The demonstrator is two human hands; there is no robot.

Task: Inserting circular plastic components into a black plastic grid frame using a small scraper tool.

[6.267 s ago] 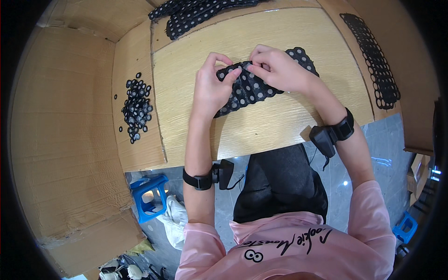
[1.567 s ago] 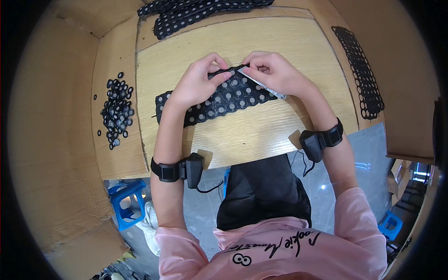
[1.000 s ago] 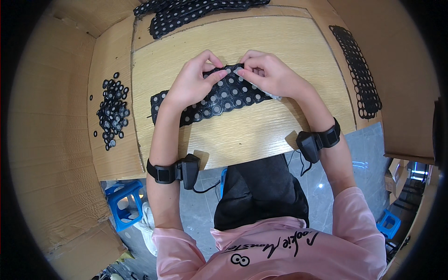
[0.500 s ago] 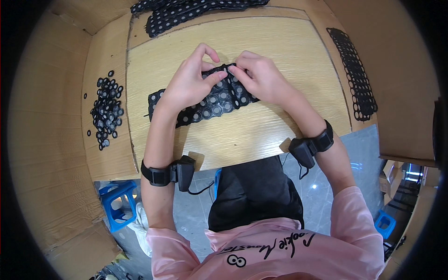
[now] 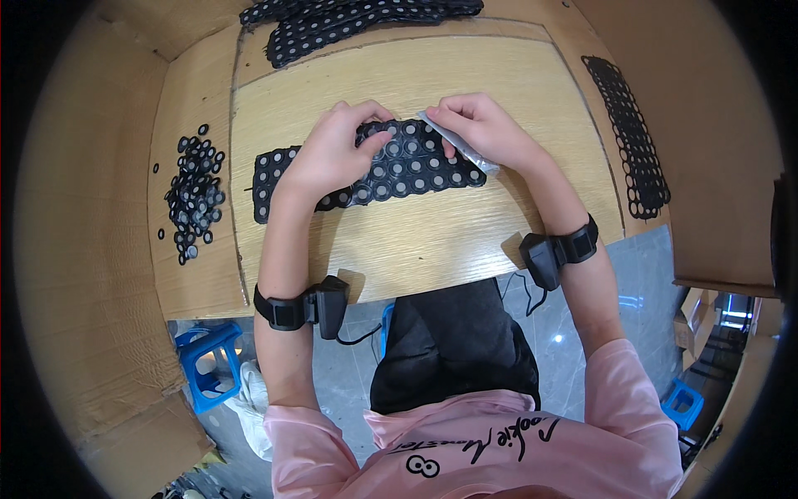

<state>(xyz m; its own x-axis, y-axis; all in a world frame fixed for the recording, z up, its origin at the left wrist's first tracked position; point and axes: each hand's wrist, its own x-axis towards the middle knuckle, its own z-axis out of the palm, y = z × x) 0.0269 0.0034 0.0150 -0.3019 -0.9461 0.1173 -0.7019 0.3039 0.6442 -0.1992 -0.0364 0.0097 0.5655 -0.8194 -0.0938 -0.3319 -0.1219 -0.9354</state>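
A black sheet set with rows of round grey-centred rings [image 5: 428, 170] lies across the wooden board before me. Over its middle is my left hand [image 5: 337, 150], the thumb on top of the sheet and the fingers curled at its far edge. My right hand [image 5: 474, 129] pinches a thin pale grey strip [image 5: 465, 150] at the sheet's right end. The strip stands up at a slant; whether it is a separate piece or the sheet's turned-up edge I cannot tell. My left palm and wrist hide part of the sheet.
Loose black rings [image 5: 195, 195] lie heaped on the cardboard at left. More ring-filled black sheets [image 5: 349, 29] are stacked at the far edge. A black lattice sheet with holes [image 5: 628, 137] lies at right. Cardboard walls [image 5: 91, 208] rise on both sides.
The sheet's right part, folded and bunched between my hands before, now lies flatter. My right hand has moved right, and the pale strip shows in it. My left index finger has come down toward the sheet.
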